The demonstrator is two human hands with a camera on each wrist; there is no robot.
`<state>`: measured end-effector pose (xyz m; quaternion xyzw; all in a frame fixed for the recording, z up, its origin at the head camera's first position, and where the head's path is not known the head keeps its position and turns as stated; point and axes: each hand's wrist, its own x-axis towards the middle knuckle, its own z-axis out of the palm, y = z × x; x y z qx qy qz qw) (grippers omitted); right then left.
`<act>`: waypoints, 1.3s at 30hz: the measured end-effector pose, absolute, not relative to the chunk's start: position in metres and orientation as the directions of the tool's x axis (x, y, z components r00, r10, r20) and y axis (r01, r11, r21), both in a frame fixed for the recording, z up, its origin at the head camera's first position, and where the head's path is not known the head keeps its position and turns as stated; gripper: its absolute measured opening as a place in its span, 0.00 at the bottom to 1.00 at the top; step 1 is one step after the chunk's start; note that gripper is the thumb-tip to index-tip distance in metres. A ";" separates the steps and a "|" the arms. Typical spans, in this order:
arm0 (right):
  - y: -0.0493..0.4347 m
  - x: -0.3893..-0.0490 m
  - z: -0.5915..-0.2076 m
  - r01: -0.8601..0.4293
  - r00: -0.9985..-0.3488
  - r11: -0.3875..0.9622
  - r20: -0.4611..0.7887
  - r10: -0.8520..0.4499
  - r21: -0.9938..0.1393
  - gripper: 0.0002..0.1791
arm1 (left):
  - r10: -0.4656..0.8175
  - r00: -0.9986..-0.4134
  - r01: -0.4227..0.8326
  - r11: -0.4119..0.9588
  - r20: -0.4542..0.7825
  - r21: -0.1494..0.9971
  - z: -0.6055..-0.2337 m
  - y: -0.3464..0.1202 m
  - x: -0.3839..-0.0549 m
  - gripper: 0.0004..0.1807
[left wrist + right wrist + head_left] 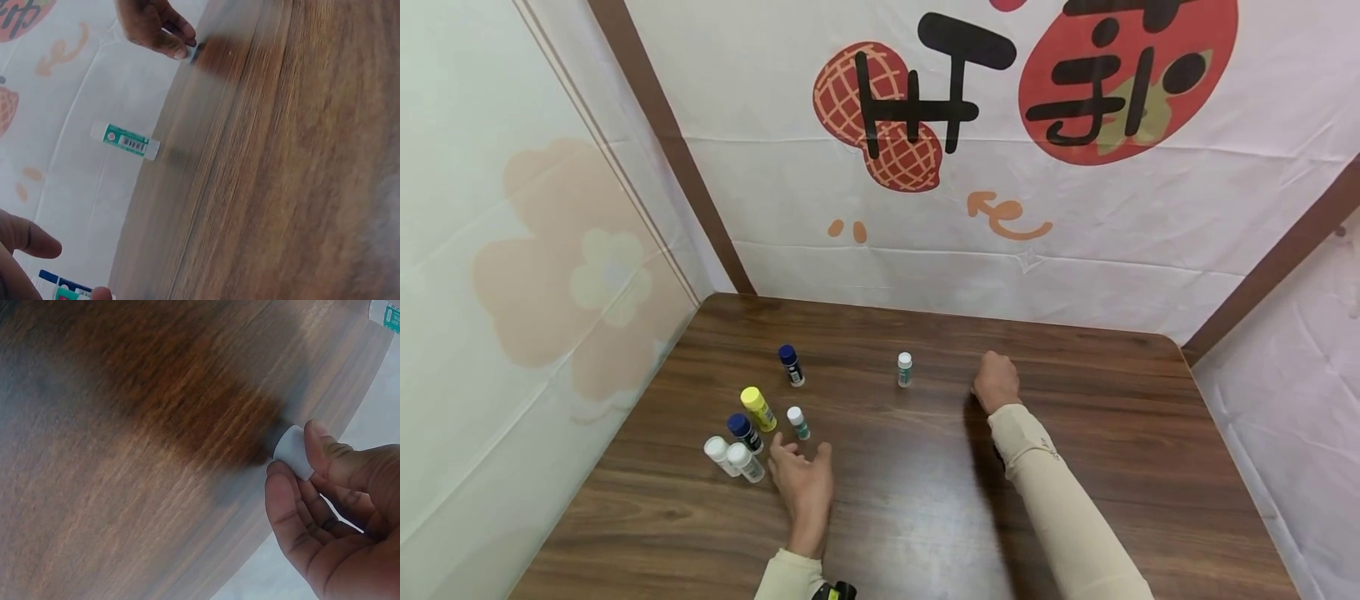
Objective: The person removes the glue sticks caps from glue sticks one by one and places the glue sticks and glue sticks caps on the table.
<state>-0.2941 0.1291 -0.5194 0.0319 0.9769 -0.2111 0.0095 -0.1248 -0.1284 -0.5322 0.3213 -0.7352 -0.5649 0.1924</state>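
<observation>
The small white cylinder (294,452), smooth and plastic-looking, sits low over the brown wood-grain table (917,508), its long axis roughly upright and its visible end pointing down at the wood; the rest is hidden in the grip, and whether that end touches the surface cannot be told. The right hand (997,383) pinches it narrowly between thumb and fingertips, toward the far edge, where white printed cloth (1120,283) hangs behind. Room to move lies rightward, with wood running to the table's right edge; to the left, well apart, stands a slim white-capped stick with a teal label (905,370). The left hand (803,483) has thumb and fingers spread wide, holding nothing, just short of a second white-capped teal-label stick (799,423); its room is tighter on the left, where other sticks crowd close. Counted on the table, seven sticks stand upright: those two teal-label ones, two navy-capped dark cylinders (792,365), one thick bright-yellow stick (758,408), and two wider white cylinders (746,462) that stand side by side. The pinched cylinder makes one more.
</observation>
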 end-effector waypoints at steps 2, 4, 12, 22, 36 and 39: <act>0.129 -0.294 -0.519 0.069 -0.998 0.909 -0.031 0.061 -0.411 0.06 | -0.698 -0.714 -0.240 0.155 -0.066 0.958 -0.534 -0.130 -0.128 0.40; 0.129 -0.295 -0.519 0.070 -0.998 0.911 -0.034 0.062 -0.407 0.06 | -0.698 -0.714 -0.228 0.156 -0.056 0.961 -0.536 -0.131 -0.132 0.39; 0.130 -0.295 -0.518 0.086 -0.996 0.910 -0.048 0.073 -0.405 0.07 | -0.706 -0.707 -0.178 0.133 -0.033 0.975 -0.543 -0.138 -0.151 0.34; 0.131 -0.297 -0.517 0.124 -0.991 0.896 -0.091 0.094 -0.426 0.05 | -0.737 -0.675 -0.166 0.118 -0.026 0.979 -0.548 -0.138 -0.163 0.21; 0.133 -0.300 -0.522 0.102 -0.995 0.905 -0.063 0.083 -0.412 0.11 | -0.734 -0.677 -0.138 0.195 0.051 0.971 -0.549 -0.137 -0.166 0.14; 0.135 -0.300 -0.524 0.100 -0.994 0.910 -0.072 0.078 -0.403 0.09 | -0.717 -0.693 -0.118 0.221 0.079 0.968 -0.549 -0.133 -0.166 0.14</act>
